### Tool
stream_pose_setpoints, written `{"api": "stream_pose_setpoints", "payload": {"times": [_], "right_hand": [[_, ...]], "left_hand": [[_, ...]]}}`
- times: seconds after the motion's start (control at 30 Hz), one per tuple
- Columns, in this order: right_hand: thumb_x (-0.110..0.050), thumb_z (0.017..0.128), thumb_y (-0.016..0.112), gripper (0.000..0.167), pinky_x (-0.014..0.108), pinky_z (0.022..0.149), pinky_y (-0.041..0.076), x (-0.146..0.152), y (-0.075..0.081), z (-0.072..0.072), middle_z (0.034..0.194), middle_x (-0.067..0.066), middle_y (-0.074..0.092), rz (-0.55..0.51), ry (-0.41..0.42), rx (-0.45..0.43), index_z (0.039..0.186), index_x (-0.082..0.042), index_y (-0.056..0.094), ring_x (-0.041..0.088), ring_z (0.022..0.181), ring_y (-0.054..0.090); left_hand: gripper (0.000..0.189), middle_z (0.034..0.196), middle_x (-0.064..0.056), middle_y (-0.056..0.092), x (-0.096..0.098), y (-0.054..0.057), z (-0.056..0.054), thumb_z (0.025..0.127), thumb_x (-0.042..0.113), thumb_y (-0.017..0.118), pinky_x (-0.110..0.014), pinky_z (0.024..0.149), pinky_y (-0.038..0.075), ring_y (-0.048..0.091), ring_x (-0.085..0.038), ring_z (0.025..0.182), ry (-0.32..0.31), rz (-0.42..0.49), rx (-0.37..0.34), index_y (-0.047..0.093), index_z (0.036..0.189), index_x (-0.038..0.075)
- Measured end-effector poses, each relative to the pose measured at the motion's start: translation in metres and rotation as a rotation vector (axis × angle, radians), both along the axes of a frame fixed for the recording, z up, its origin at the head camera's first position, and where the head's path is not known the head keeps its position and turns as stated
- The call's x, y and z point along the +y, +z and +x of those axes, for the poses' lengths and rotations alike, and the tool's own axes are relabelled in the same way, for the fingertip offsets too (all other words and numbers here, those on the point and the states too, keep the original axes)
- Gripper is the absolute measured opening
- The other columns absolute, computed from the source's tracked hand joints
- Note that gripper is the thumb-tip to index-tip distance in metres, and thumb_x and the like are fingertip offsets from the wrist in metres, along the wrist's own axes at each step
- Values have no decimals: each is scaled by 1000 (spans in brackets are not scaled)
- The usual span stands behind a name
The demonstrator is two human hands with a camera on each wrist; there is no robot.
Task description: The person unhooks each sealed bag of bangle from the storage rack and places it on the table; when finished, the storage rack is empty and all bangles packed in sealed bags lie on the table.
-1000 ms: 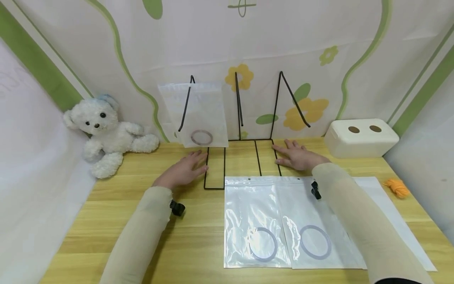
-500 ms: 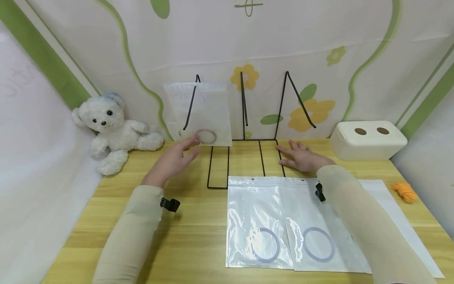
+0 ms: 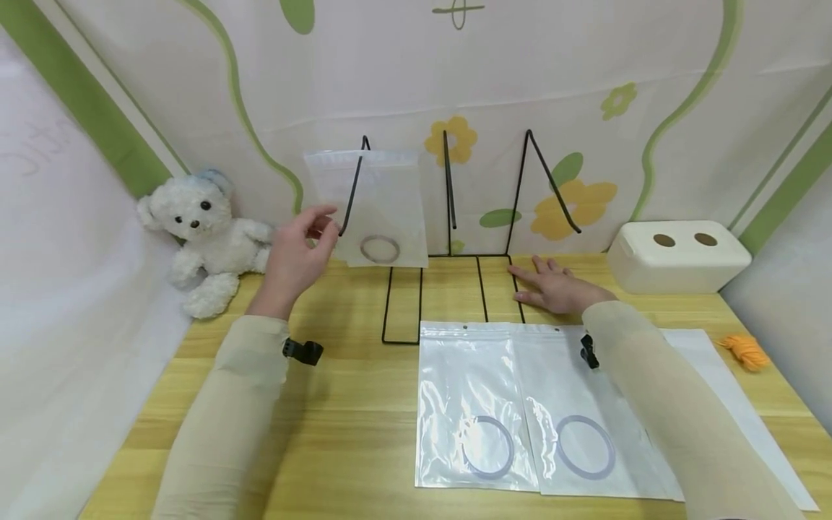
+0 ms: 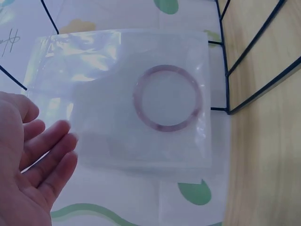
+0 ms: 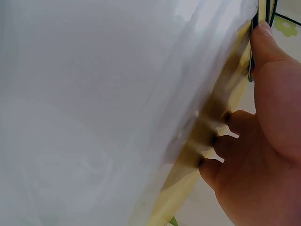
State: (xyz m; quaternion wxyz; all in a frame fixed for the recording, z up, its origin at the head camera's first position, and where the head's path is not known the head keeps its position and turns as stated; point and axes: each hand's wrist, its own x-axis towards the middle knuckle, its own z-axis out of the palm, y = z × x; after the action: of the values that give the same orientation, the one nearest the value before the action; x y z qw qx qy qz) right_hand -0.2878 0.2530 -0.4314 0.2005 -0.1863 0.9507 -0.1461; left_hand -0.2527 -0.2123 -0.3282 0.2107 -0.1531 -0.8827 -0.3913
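Observation:
A black wire rack (image 3: 448, 188) with three upright hooks stands against the backdrop. From its left hook hangs a clear zip bag (image 3: 390, 195) with a pinkish-brown bangle (image 4: 168, 98) inside. My left hand (image 3: 300, 249) is raised beside this bag, fingers loosely bent, right at the hook's tip (image 4: 21, 85). Nothing shows in its grasp. My right hand (image 3: 552, 287) rests with spread fingers on the right side of the rack's base. In front lie two flat bags, the left bag (image 3: 448, 404) and the right bag (image 3: 539, 404), each with a pale lilac bangle.
A white sheet-like item (image 3: 708, 390) lies partly under my right forearm. A white teddy bear (image 3: 211, 249) sits at the back left. At the back right stands a white box (image 3: 679, 260) with two holes, and orange yarn (image 3: 747, 352) lies near the right edge.
My left hand has left the rack's base and risen to the left hook's tip. My right hand stays on the base. The head view has shifted slightly.

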Motion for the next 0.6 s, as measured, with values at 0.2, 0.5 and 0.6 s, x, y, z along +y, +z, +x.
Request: {"api": "stream_pose_setpoints", "payload": {"times": [0.2, 0.5, 0.6], "right_hand": [[-52, 115, 46, 72, 82, 125, 3, 2, -3, -2, 176, 37, -6, 8, 5, 9, 175, -23, 19, 66, 160, -7], [-52, 115, 47, 72, 83, 124, 3, 2, -1, -1, 176, 37, -5, 1, 7, 9, 175, -23, 20, 66, 159, -6], [-51, 115, 47, 72, 82, 124, 3, 2, -1, 0, 176, 36, -5, 1, 5, 10, 175, -23, 20, 66, 160, -6]], "left_hand": [[34, 113, -19, 71, -3, 7, -16, 108, 17, 60, -22, 88, 49, 65, -24, 100, 92, 147, 55, 67, 136, -2], [32, 109, 0, 64, -2, 12, -34, 104, 19, 68, -21, 89, 49, 60, -7, 96, 186, 335, 56, 66, 132, 3], [31, 106, 3, 63, -1, 15, -39, 103, 19, 71, -20, 88, 49, 59, -5, 94, 194, 375, 72, 65, 130, 4]]}}
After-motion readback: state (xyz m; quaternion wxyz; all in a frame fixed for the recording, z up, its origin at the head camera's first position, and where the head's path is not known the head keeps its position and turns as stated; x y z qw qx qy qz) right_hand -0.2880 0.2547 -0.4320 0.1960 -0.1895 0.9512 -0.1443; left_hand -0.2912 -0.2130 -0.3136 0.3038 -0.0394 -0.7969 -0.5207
